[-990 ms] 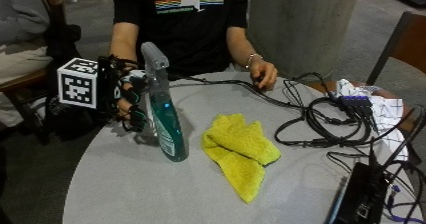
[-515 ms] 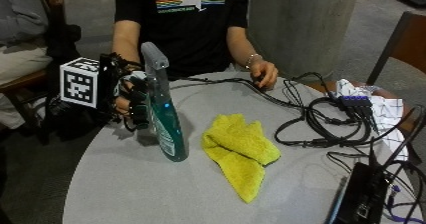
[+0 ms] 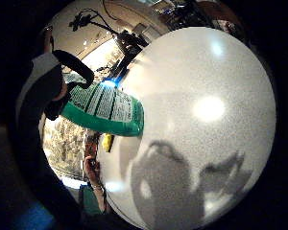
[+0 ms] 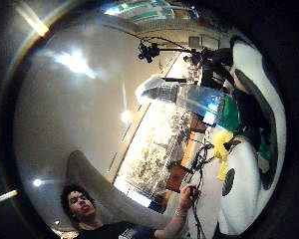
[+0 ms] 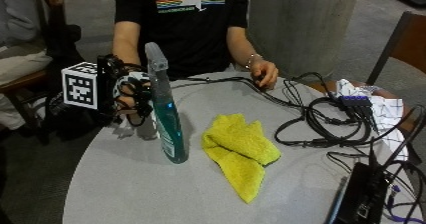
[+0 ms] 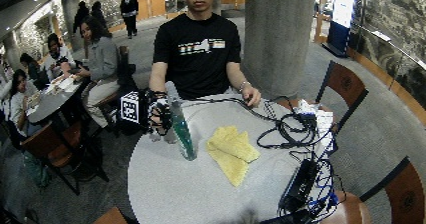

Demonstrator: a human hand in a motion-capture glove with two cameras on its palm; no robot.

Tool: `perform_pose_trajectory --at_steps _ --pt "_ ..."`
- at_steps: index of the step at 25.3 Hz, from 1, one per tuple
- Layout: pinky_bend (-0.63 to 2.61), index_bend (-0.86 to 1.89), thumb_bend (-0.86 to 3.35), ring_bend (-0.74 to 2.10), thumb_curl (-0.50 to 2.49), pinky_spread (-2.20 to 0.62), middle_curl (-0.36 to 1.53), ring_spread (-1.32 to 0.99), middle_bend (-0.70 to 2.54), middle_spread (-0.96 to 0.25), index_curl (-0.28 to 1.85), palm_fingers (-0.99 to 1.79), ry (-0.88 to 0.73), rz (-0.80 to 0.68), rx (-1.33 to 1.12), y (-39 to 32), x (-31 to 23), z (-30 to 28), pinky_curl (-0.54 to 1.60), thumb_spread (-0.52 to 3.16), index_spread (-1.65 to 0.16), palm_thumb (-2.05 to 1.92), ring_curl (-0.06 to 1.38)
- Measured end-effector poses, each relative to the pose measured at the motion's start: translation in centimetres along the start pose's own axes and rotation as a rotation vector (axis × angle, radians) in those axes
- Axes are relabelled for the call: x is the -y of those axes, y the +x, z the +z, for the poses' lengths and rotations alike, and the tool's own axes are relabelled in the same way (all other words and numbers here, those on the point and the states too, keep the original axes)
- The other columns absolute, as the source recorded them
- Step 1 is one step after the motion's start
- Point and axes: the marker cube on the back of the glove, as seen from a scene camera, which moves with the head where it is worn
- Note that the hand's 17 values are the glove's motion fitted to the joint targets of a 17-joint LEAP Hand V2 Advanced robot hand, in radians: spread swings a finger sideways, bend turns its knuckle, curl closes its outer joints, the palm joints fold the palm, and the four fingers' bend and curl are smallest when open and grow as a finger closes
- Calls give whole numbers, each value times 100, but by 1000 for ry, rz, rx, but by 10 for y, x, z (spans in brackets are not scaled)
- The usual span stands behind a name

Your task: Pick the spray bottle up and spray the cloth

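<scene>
From the outside view I have the gloved right hand [image 5: 130, 101] wrapped around the upper part of the spray bottle [image 5: 166, 119], fingers curled on its neck just under the trigger head. The bottle stands close to upright, long axis vertical, its green base at or barely off the table [image 5: 133, 194]; I cannot tell which. The relation that matters: the yellow cloth [image 5: 241, 151] lies on the table at about four o'clock from the bottle's base, near but not touching it. The nozzle seems to point roughly toward me rather than squarely at the cloth, so I judge the bottle needs a turn and tilt toward the cloth before squeezing. The bare left hand [image 5: 264, 74] rests well apart at the far table edge, among the cables [image 5: 319, 121]. Hidden from me: the trigger finger's exact placement, masked by straps, and the nozzle tip's true heading. The palm views show only the label [image 3: 103, 108] close by.
</scene>
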Motion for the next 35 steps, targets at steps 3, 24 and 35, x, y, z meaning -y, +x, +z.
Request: perform_pose_trajectory --at_steps 3,24,35 --pt "45 31 4 62 58 -23 53 -16 37 -11 38 123 -15 -1 16 -3 -1 2 42 46 -20 122 51" --pt "50 8 -2 24 47 30 44 7 20 5 26 28 -174 92 -56 -3 3 38 39 86 -34 89 35" --pt "54 9 -6 24 43 36 43 13 25 8 22 22 -80 114 -90 11 31 57 39 86 -36 81 34"
